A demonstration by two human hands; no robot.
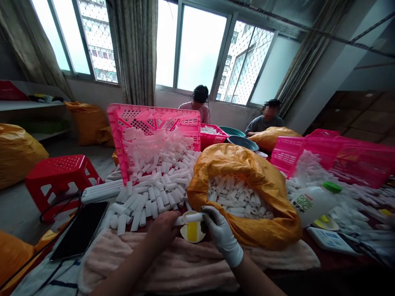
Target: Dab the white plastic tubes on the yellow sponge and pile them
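My bare left hand (163, 230) is closed at the end of a short white plastic tube (194, 217). My right hand (220, 232), in a white glove, pinches the tube's other end. I cannot tell whether this is one tube or two set end to end. Just under it lies a round pale dish (184, 235) with a yellow patch (191, 231). Beyond my left hand spreads a pile of loose white tubes (163, 197). An orange woven sack (256, 160), its mouth facing me, holds more white tubes (236, 197) beside my right hand.
A pink crate (115, 135) is tipped behind the pile. At left are a dark tablet (80, 230) and a red stool (61, 168). A green-capped bottle (317, 203) and a flat white device (333, 241) lie right. Two people (200, 105) sit across the table.
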